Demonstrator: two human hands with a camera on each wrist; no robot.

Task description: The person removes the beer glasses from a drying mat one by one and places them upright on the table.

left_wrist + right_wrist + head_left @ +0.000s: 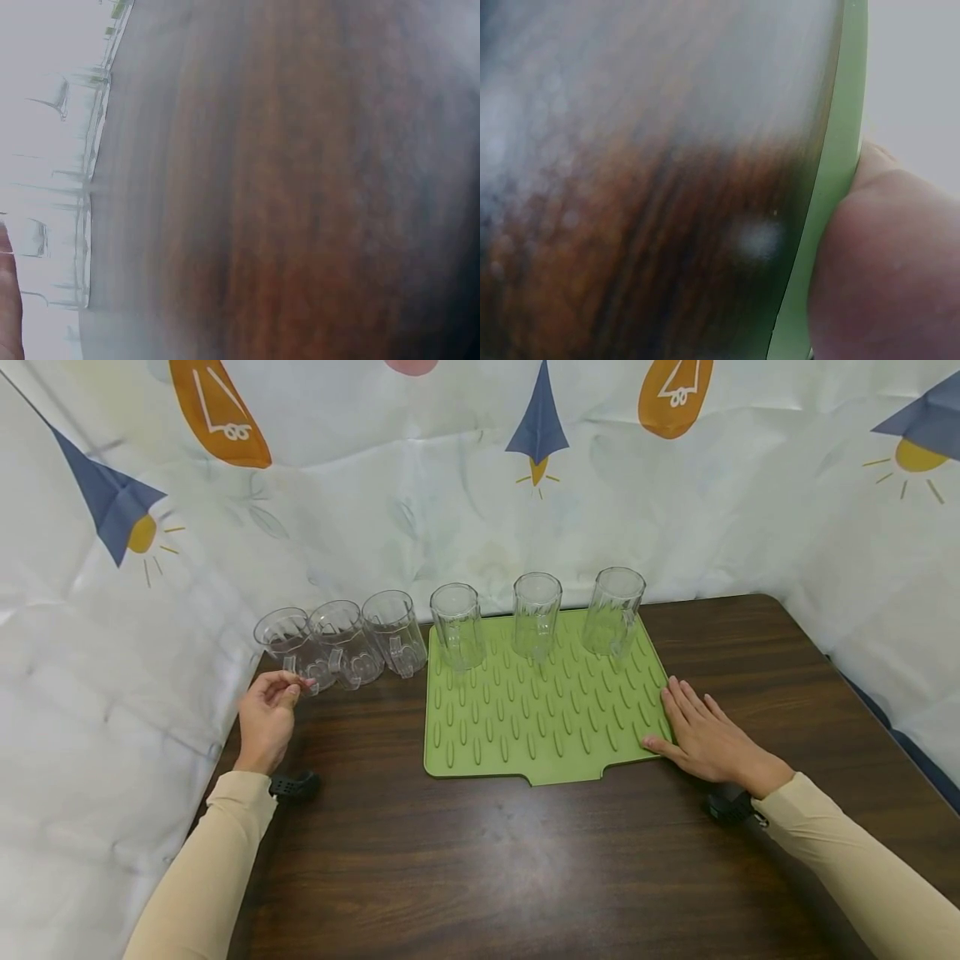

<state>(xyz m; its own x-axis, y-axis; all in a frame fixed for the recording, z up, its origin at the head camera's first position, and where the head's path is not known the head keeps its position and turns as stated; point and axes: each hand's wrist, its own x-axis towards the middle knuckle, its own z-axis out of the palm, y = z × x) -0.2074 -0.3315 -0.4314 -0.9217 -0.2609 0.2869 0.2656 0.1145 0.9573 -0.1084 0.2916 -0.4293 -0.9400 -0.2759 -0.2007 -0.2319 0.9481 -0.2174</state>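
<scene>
At the left end of the row, my left hand (268, 718) pinches the handle of the leftmost clear glass mug (288, 631) between thumb and fingers. This mug stands upright on the table, beside a second glass mug (347, 639) and a third glass mug (395, 627). Out to the right, my right hand (705, 739) lies flat with straight fingers on the right edge of a green ridged drying mat (517, 718). The right wrist view shows its thumb (892, 262) against the mat's rim. Only a sliver of finger (9, 307) appears in the left wrist view.
Along the mat's back stand three more glass mugs: one at its left (459, 627), one in the middle (536, 618) and one at the right (613, 610). A patterned white cloth (465, 485) hangs behind the dark wooden table (450, 877).
</scene>
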